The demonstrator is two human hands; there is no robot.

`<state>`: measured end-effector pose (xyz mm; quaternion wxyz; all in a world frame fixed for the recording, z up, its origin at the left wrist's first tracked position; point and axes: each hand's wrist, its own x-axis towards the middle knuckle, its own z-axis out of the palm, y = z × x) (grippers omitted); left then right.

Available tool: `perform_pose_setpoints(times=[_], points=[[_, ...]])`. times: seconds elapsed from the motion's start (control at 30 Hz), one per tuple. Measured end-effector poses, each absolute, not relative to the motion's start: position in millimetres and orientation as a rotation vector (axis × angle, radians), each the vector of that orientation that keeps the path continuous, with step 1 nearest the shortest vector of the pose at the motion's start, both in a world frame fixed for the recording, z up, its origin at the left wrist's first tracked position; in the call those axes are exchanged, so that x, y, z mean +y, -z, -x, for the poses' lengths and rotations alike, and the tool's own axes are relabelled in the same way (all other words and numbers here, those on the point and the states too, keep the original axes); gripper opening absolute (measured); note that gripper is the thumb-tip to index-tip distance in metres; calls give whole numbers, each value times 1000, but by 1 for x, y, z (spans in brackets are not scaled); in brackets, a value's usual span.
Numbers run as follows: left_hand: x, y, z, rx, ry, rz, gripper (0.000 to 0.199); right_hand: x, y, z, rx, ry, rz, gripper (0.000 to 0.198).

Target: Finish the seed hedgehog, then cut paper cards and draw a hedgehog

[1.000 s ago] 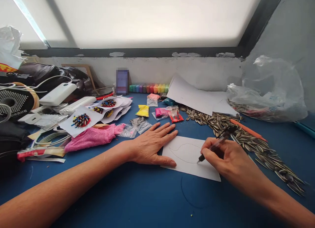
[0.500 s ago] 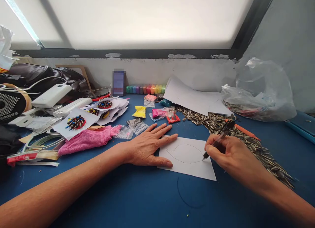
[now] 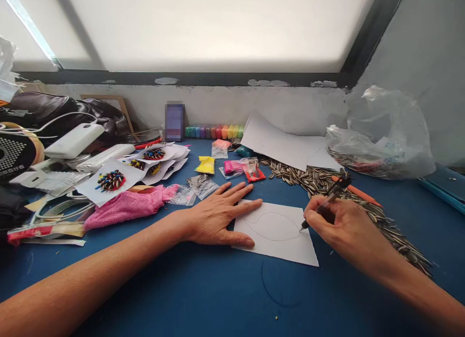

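Note:
A white sheet of paper (image 3: 279,254) lies on the blue table, bearing a thin rounded outline with a pointed, curved left end. My left hand (image 3: 221,218) is spread flat, its thumb and some fingers resting on the paper's left edge. A black pen (image 3: 330,197) with a clear barrel is gripped in my right hand (image 3: 341,225), and its tip touches the outline's right end. Sunflower seeds (image 3: 385,220) lie in a long pile behind and beside my right hand. An orange stick-like thing (image 3: 363,194) rests on the seeds.
Small packets of coloured clay, one yellow (image 3: 206,165), lie beyond my left hand. Seed-decorated papers (image 3: 111,181) and a pink cloth (image 3: 127,208) are at left, near a white power bank (image 3: 74,140). Behind stand a phone (image 3: 175,121), blank sheets (image 3: 278,138) and a plastic bag (image 3: 388,138).
The pen tip has moved slightly up along the right end of the outline. My left hand stays in place on the paper.

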<state>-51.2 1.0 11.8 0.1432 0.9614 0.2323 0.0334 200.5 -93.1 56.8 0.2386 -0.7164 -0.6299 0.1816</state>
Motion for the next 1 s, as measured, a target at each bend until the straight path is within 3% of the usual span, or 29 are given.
perform_pose_setpoints(times=[0.33,0.57,1.0], points=[[1,-13,52,680,-68,-2766,89,-97,-59,-194,-1732,-580,1912,27],[1,-13,51,648,-96,-2764,81,-103,-56,-202,-1677,-454,1871,34],[2,-15,51,623,-109,-2751,83,-121,-42,-195,-1629,-706,1761,41]])
